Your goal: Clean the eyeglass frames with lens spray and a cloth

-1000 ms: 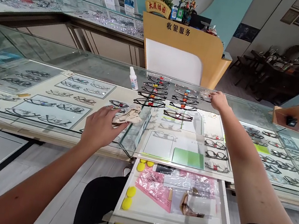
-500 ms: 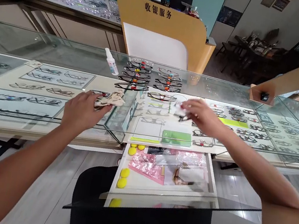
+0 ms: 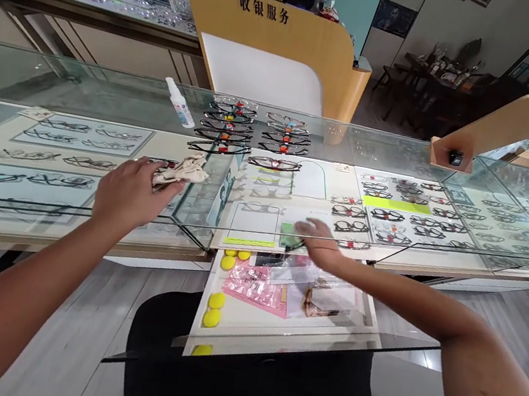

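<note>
My left hand [image 3: 126, 192] rests on the glass counter top, closed on a crumpled beige cloth [image 3: 182, 171]. A dark spectacle frame shows just behind its fingers; whether it is held too I cannot tell. Over the counter's near edge, my right hand [image 3: 320, 242] is closed in a pinch on what looks like dark-framed glasses [image 3: 293, 247], mostly hidden and blurred. Under that hand lies a green pad [image 3: 288, 233]. Two rows of glasses stand on the counter top, the left row [image 3: 222, 148] and the right row [image 3: 275, 164]. A white spray bottle [image 3: 179, 104] lies left of them.
An open drawer [image 3: 272, 334] below holds yellow round discs [image 3: 212, 318], a pink packet [image 3: 257, 286] and plastic bags. More spectacles [image 3: 388, 215] lie inside the display case. A wooden-framed mirror stand [image 3: 503, 133] is at the right, and a cashier desk [image 3: 273, 27] stands beyond.
My right hand has come down and toward me, from above the display to the counter's near edge. The left hand keeps the cloth in the same place. The view has shifted slightly right.
</note>
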### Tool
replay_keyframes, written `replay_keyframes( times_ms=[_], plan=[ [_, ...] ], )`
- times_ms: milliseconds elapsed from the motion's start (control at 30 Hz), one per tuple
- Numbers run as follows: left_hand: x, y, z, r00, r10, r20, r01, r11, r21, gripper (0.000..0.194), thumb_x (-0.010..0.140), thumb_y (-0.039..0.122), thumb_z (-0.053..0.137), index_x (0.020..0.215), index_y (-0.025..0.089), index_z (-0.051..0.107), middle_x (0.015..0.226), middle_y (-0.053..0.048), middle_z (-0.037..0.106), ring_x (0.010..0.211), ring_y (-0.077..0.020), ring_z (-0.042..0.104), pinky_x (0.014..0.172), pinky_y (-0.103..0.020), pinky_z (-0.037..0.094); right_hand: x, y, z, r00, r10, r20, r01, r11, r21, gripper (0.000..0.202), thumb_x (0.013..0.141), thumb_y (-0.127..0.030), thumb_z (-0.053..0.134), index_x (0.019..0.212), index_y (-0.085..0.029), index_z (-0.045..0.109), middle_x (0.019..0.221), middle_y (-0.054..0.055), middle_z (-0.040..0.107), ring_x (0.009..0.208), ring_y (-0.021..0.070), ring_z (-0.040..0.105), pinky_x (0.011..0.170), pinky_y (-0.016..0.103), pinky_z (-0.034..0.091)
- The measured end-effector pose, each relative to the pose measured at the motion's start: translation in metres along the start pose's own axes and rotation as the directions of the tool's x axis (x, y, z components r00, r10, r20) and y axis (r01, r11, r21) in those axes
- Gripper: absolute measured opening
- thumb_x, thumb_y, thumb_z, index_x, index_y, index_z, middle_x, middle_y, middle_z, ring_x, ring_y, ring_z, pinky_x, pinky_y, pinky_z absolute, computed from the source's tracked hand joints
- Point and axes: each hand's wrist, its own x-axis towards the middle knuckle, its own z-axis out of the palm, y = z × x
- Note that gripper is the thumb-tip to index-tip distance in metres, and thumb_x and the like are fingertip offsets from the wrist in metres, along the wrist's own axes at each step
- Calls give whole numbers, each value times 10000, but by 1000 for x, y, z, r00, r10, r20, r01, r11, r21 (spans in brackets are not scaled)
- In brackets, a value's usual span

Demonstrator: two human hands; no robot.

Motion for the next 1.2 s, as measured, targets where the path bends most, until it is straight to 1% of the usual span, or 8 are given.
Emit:
replay_keyframes(
  times_ms=[100,200,367,567,833,967,1100,1200],
  plan=[
    [0,1,-1,1000,9,-16,-9,1000,5,851,1092,705,381,1638,82,573,1760,-256,484,1639,-423,444,1336,-598,390,42,63,6,995,82,-62,-87,993,-76,628,1027,-13,502,1607,-187,667,1731,146,588,1672,397,454,1418,706,309],
    [1,0,-2,1000,8,-17,-7,1000,23,907,1071,758,336,1635,94,584,1756,-247,494,1639,-421,452,1331,-599,404,71,123,4,966,247,-74,-258,927,-273,706,999,0,468,1676,-157,588,1801,113,504,1716,360,371,1458,607,259],
    [2,-3,-2,1000,-17,-13,18,999,37,986,1030,814,272,1624,98,600,1751,-247,501,1639,-444,454,1313,-646,421,101,202,-5,937,346,-46,-341,876,-341,690,962,-12,476,1631,-88,628,1742,169,570,1681,389,392,1416,590,294],
    [1,-6,-1,999,-20,-27,21,999,34,963,1026,813,262,1624,143,606,1758,-223,503,1637,-448,465,1269,-700,460,125,268,-3,935,354,15,-323,867,-379,567,925,-57,540,1446,-73,763,1598,201,698,1606,410,456,1372,578,312],
    [1,-4,-3,998,-66,-15,66,997,36,964,1015,819,267,1625,147,595,1786,-192,482,1644,-442,467,1282,-705,451,147,312,27,943,328,54,-281,874,-396,519,919,-73,544,1356,-112,820,1598,169,710,1594,389,478,1387,583,281],
    [1,-5,-4,997,-71,-6,72,997,36,962,1019,823,264,1633,154,583,1791,-195,474,1651,-454,453,1276,-721,450,149,315,33,936,349,46,-303,864,-401,514,956,-105,519,1380,-128,809,1672,151,653,1604,375,477,1391,584,298],
    [1,-3,-6,997,-74,-2,74,997,37,980,1021,834,236,1635,149,575,1787,-199,479,1659,-445,445,1295,-708,437,144,310,34,925,379,12,-342,849,-403,507,971,-151,516,1392,-134,798,1776,145,536,1658,374,405,1423,604,233],
    [1,0,-6,997,-80,2,80,996,49,996,1014,840,222,1637,145,573,1786,-199,481,1664,-442,441,1299,-702,434,139,303,34,915,403,-1,-370,838,-400,489,961,-188,541,1370,-143,804,1753,160,553,1658,374,393,1430,603,205]
  ],
)
